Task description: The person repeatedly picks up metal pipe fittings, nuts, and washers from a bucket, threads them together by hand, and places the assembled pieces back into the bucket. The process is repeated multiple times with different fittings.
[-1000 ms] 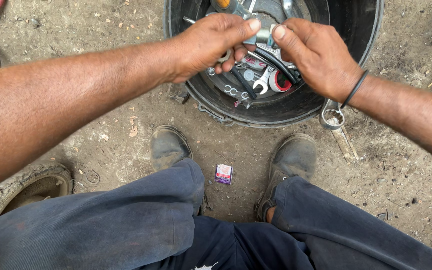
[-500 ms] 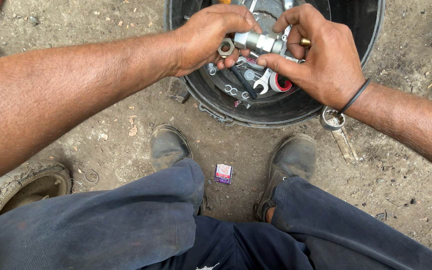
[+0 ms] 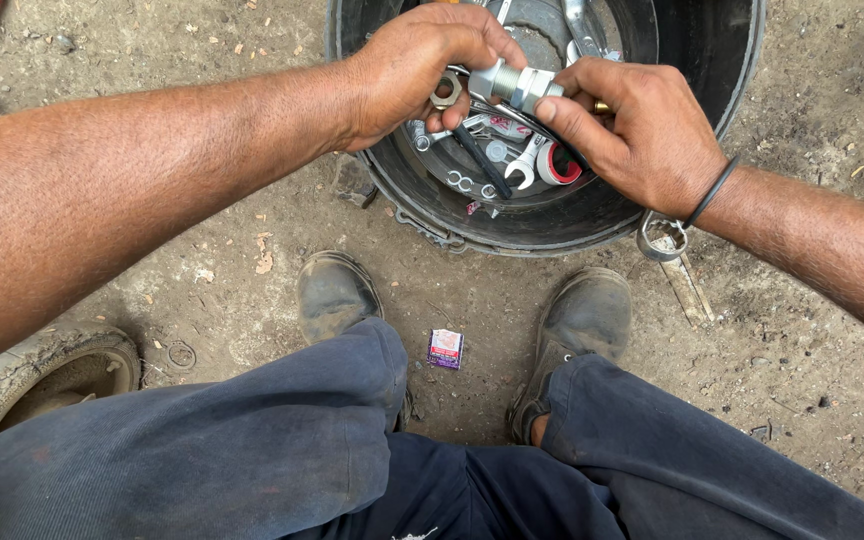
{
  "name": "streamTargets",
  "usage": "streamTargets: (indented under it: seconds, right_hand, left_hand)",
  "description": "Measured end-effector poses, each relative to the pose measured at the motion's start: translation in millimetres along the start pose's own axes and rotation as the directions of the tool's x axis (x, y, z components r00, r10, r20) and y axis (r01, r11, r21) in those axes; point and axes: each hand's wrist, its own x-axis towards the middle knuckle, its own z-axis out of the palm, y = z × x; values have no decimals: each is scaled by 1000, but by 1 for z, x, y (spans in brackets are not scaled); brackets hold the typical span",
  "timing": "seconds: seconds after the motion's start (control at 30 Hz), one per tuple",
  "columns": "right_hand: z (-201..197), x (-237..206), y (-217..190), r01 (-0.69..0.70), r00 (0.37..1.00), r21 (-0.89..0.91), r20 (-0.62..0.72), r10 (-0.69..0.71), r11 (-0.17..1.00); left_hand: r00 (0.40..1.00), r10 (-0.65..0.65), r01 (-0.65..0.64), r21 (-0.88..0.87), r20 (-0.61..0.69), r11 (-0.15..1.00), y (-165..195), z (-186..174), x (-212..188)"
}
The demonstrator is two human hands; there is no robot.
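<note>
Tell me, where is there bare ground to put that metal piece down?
Bare dirt lies left of the black tub, above the left boot, and right of the right boot. Between the boots sits a small packet. The tub is crowded with wrenches, under both hands holding the metal fitting.

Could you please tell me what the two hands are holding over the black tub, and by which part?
Both hands share a silvery threaded fitting: the left hand pinches its left end, also holding a small nut, and the right hand holds its right end.
</note>
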Motion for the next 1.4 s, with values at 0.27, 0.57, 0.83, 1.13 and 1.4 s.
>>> streamTargets:
  seconds: [0.27,0.57,0.83,1.13,1.4]
  right_hand:
    - [1,1,0,30,999,-122,35,-26,992]
    - [3,1,1,23,999,-154,33,-18,988]
    - [16,-2,-2,-105,986,-78,120,114,991]
    - [22,-11,-3,6,996,-70,84,0,998]
    - [22,-8,-17,-222,951,-31,212,224,974]
  left_hand:
    - [999,-32,34,143,-17,989,-1,1,-3]
    - [958,287,-282,296,27,913,-5,2,-2]
    - [778,618,-517,671,109,532,5,38,-17]
    - [782,614,-525,645,108,555,17,46,-23]
    - [821,569,-494,549,40,674,11,37,-18]
